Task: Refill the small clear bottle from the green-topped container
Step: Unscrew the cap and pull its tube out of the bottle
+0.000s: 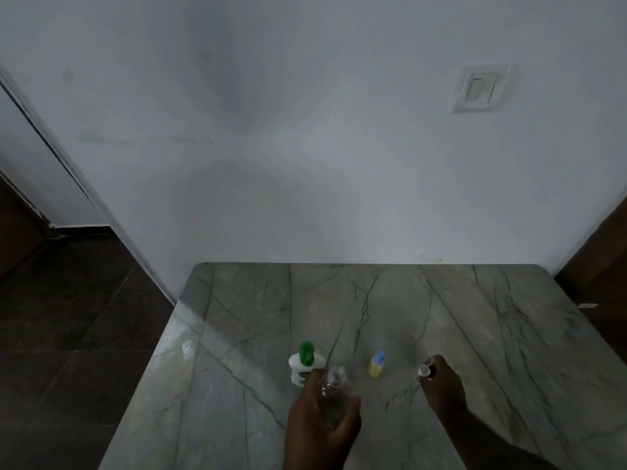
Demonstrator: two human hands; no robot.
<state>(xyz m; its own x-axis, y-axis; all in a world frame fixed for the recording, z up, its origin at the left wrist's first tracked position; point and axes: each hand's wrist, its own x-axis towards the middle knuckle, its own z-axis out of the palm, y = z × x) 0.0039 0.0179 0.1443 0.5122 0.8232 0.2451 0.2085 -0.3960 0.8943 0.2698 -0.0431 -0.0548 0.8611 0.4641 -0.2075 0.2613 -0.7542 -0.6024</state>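
My left hand (320, 422) is wrapped around the small clear bottle (334, 388), which is uncapped with its open neck pointing up and away. Just behind it on the marble table (237, 317) stands the white container with the green top (305, 364), upright and closed. My right hand (441, 385) hovers to the right and pinches a small pale cap (425, 369) between its fingertips.
A small bottle with yellow liquid and a blue cap (376, 365) stands between my hands. The table abuts a white wall with a light switch (480, 88). Dark tiled floor (68, 317) lies left of the table's edge.
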